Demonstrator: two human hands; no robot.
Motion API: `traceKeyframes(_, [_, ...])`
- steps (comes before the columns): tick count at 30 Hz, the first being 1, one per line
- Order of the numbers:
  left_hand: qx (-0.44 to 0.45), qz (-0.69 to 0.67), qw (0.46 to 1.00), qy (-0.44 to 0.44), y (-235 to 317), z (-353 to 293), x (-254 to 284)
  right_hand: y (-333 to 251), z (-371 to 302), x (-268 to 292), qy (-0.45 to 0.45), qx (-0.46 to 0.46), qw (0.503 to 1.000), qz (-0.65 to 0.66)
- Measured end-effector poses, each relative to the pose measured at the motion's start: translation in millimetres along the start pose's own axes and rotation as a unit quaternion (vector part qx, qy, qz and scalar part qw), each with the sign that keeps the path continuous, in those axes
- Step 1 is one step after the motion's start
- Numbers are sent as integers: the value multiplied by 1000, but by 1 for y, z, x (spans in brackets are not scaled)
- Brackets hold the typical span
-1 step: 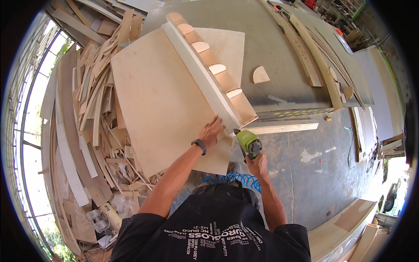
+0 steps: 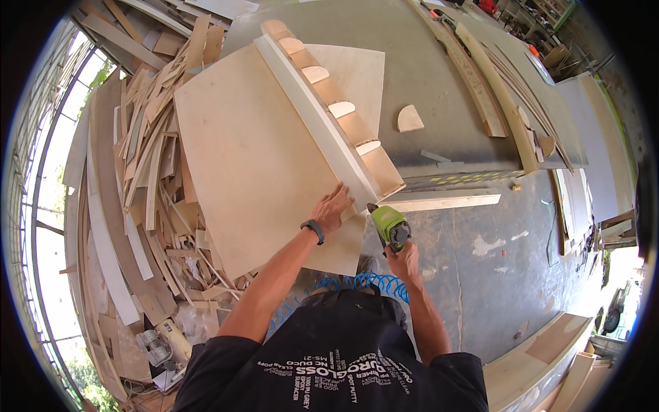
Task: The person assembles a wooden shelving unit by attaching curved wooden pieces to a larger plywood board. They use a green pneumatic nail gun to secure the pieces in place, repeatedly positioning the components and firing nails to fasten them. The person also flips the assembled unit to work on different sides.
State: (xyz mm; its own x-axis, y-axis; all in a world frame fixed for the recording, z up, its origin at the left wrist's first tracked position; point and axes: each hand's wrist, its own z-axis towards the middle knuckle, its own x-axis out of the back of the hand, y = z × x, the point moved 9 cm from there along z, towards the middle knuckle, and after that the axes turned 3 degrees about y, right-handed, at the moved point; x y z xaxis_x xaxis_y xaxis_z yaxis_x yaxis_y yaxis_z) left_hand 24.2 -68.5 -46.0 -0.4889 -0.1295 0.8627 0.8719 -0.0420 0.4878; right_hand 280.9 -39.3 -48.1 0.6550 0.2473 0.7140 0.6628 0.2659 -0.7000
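My left hand (image 2: 331, 207) lies with its fingers stretched over the near end of a long pale board (image 2: 316, 122), pressing beside its lower edge. That board forms one side of a narrow wooden piece with several rounded dividers (image 2: 341, 108) standing along it. The piece rests on large plywood sheets (image 2: 240, 144). My right hand (image 2: 403, 259) grips a green nail gun (image 2: 390, 221). The nail gun's nose is at the near end of the board, close to the corner; whether it touches, I cannot tell. A blue coiled hose (image 2: 374, 280) runs by my waist.
Offcuts (image 2: 154, 123) are heaped along the left. A loose quarter-round piece (image 2: 410, 119) lies on the grey work surface (image 2: 412, 62). Long timber strips (image 2: 473, 82) lie at the far right. A wooden beam (image 2: 439, 200) sits below the surface's edge, above the concrete floor (image 2: 494, 275).
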Motion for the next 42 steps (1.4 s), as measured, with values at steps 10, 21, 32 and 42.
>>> traceKeyframes(10, [0, 11, 1000, -22, -7, 2, -7, 7, 2, -1, 17, -33, 999, 11])
traceKeyframes(21, [106, -101, 974, 172, 18, -22, 13, 50, -53, 97, 172, -158, 926, 297])
traceKeyframes(32, [527, -735, 316, 286, 55, -24, -131, 136, 153, 190, 224, -125, 844, 472])
traceKeyframes(42, [527, -666, 215, 483, 13, 1, -148, 206, 336, 164, 126, -264, 746, 598])
